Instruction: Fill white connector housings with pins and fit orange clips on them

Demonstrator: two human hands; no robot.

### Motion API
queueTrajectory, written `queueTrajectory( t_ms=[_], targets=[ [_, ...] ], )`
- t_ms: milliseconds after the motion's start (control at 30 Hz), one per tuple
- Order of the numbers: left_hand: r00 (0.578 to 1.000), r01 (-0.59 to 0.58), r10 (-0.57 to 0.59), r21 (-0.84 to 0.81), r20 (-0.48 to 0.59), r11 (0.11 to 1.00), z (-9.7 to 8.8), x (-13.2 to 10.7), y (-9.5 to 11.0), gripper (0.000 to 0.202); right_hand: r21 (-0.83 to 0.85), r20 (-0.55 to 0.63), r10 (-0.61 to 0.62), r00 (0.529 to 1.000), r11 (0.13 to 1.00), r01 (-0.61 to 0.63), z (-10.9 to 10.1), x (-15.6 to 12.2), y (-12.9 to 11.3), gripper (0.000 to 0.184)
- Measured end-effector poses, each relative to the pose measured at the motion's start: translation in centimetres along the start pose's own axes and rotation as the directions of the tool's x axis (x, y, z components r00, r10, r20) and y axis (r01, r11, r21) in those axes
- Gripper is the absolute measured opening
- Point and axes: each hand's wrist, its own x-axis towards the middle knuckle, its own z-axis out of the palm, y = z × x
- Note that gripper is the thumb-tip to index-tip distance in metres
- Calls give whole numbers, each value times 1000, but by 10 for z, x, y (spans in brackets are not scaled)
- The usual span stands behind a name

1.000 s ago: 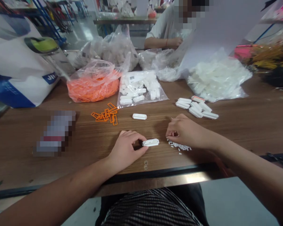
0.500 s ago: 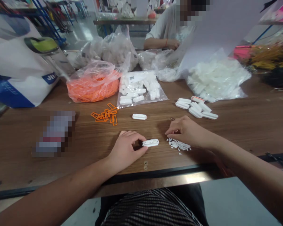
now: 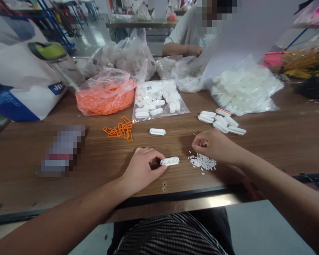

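Observation:
Between the thumb and fingers of my left hand (image 3: 143, 164) is a white connector housing (image 3: 170, 161), a slim block with rows of small holes facing up. My right hand (image 3: 211, 143) is curled closed just above and behind a pile of tiny white plugs (image 3: 204, 162). A thin pointed tool (image 3: 194, 134) pokes out past its fingers; most of it is hidden in the hand. Behind the left hand's piece lies another white housing (image 3: 157, 131), apart from both hands.
Orange rectangular frames (image 3: 119, 130) lie at left, before a bag of orange parts (image 3: 105, 97). A bag of white housings (image 3: 159, 97) is at centre back. More housings (image 3: 222, 121) lie at right, near a bag of whitish parts (image 3: 246, 85). A co-worker (image 3: 186, 39) sits opposite.
My right hand has shifted slightly right and up, uncovering more of the plug pile. My left hand and its housing stay in place.

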Motion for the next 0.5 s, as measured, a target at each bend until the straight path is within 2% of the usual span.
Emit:
queueTrajectory(
  t_ms=[100, 167, 400, 500],
  targets=[
    [1000, -1, 1, 2, -1, 1000, 0, 0, 0, 6, 21, 46, -161, 986, 987, 160, 0, 0, 6, 18],
    [1000, -1, 1, 6, 1, 1000, 0, 0, 0, 6, 3, 65, -189, 980, 982, 190, 1, -1, 6, 19],
    [1000, -5, 5, -2, -4, 1000, 1, 0, -1, 8, -43, 65, -120, 991, 991, 123, 5, -2, -3, 15],
    [1000, -3, 3, -7, -5, 1000, 1, 0, -1, 8, 66, 41, -70, 997, 996, 68, 3, -4, -10, 13]
  ],
)
